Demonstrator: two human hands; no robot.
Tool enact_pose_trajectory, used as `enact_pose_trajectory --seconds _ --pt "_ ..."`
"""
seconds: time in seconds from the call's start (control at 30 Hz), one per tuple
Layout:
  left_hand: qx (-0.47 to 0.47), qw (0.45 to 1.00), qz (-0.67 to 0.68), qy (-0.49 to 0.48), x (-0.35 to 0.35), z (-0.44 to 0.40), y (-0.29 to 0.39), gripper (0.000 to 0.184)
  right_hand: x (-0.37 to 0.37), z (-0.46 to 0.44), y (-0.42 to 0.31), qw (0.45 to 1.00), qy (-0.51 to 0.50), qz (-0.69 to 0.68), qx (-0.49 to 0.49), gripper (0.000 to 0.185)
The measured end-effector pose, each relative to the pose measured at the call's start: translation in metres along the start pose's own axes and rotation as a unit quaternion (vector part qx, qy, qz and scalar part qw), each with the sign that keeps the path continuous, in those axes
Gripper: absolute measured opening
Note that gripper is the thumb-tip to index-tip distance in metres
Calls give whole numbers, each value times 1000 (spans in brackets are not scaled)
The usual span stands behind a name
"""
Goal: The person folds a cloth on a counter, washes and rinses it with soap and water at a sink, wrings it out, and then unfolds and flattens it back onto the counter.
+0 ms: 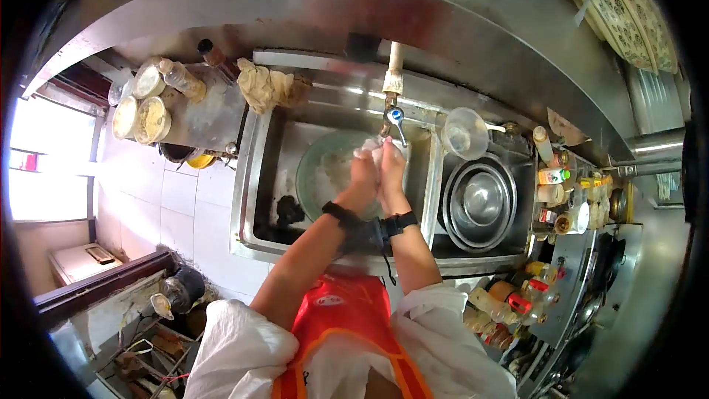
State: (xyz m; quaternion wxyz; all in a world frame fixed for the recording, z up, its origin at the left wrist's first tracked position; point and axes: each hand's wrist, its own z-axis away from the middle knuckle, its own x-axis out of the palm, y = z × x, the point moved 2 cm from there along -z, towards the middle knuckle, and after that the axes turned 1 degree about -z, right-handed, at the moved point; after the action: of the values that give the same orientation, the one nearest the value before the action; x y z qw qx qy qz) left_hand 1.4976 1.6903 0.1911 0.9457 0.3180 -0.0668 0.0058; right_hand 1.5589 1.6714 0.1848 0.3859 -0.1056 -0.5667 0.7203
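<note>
Both hands are together just under the tap [389,107], over the left basin of a steel sink [255,177]. My left hand [362,177] and my right hand [391,166] are pressed round a small whitish wet thing [375,149], which looks like a cloth, though much of it is hidden between them. Below and left of the hands, a large greenish round bowl [314,174] with cloudy water sits in the basin. The tap has a blue-marked lever. A dark lump [289,210] lies at the basin's lower left.
Nested steel bowls [480,203] fill the right basin, with a clear plastic tub [464,134] above them. A crumpled beige cloth [269,87] hangs on the back left rim. Tubs [153,119] stand left; bottles [552,176] stand right. A steel ledge [443,22] runs overhead.
</note>
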Motion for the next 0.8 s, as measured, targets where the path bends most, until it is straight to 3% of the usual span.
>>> enact_pose_trajectory --seconds 0.03,0.1,0.13,0.2,0.3,0.4,0.53,0.6,0.63,0.7,0.8 --pt "-2 1000 -1 0 2 -4 -6 42 0 -1 0 1000 2 0 1 29" --pt "129 988 71 47 2 -18 -20 44 0 -3 1 1000 24 6 -10 28" --pt "128 988 70 47 1 -22 -22 44 2 -2 -2 1000 25 6 -9 28" --pt "60 982 160 -86 1 -32 -28 42 4 -2 -6 995 54 -65 61 29" --pt "77 982 127 -119 4 -15 -14 44 -19 -38 23 997 54 -45 32 29" --pt "104 985 65 -125 2 -40 -26 47 -6 -23 -11 997 68 12 37 32" --pt "185 972 125 -77 4 6 16 55 -1 -19 -24 995 98 -6 29 35" --pt "124 983 23 -136 -5 21 31 58 2 -14 -26 997 -20 -29 69 38" --pt "104 982 -12 -157 -9 26 35 59 4 -15 -22 997 -44 41 43 42" --pt "87 978 -3 -191 -10 26 41 58 2 -11 -15 996 -80 34 16 41" --pt "63 989 22 -129 -6 7 30 52 6 3 -26 990 -121 71 -20 42"
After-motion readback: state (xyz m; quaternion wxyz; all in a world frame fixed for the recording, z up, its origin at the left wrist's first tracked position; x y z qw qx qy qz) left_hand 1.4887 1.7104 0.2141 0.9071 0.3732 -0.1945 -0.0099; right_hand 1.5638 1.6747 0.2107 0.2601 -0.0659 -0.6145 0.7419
